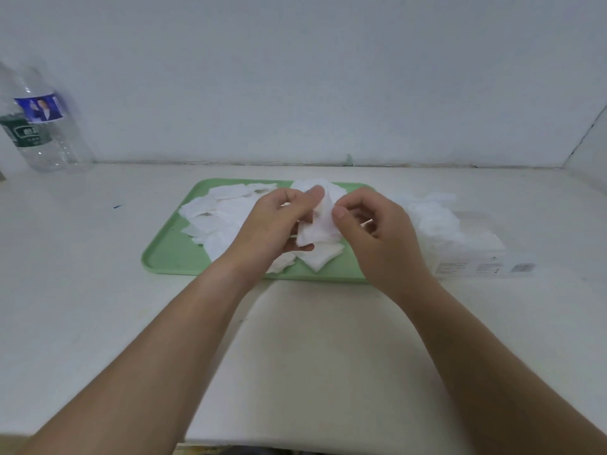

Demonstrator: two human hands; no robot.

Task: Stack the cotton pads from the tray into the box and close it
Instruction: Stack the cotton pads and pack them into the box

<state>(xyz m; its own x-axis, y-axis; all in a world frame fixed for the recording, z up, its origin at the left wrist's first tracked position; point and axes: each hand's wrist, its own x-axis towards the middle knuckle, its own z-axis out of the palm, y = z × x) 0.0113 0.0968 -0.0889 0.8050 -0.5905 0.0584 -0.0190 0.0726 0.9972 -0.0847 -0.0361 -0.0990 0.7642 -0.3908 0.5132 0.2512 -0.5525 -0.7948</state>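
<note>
A green tray lies on the white table with several loose white cotton pads spread over it. Above the tray's right half, my left hand grips a small bunch of cotton pads between thumb and fingers. My right hand pinches the same bunch from the right with its thumb and curled fingers. To the right of the tray lies a white box, with crumpled white plastic wrapping at its far end. Whether the box is open is hard to tell.
A clear plastic water bottle with blue and green labels stands at the far left by the wall. The white wall runs along the table's back edge, with a corner at the right. The table's front edge is near the bottom of view.
</note>
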